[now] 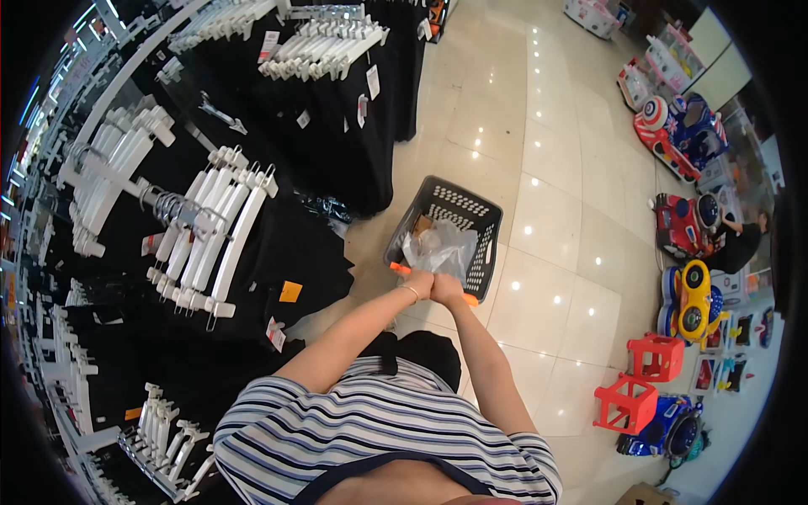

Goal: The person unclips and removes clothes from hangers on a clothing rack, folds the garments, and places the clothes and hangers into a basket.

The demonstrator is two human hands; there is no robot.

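Observation:
A dark grey shopping basket (491,220) with perforated walls is on the tiled floor just ahead of me. Both my hands are closed side by side around its orange handle (399,268), whose ends stick out beyond my fists. My left hand (418,284) grips the left part, a thin bracelet at its wrist. Touching it, my right hand (447,289) grips the right part. Inside the basket lies a translucent plastic bag (450,244), with a brownish item (422,224) beside it; what the bag holds is unclear.
Racks of black clothes (362,168) on white hangers (198,244) line my left side. A pale tiled aisle (539,244) runs ahead. Along the right stand red plastic stools (627,402), a yellow ride-on toy (695,300), other ride-on toys and a person (741,244) in dark clothes.

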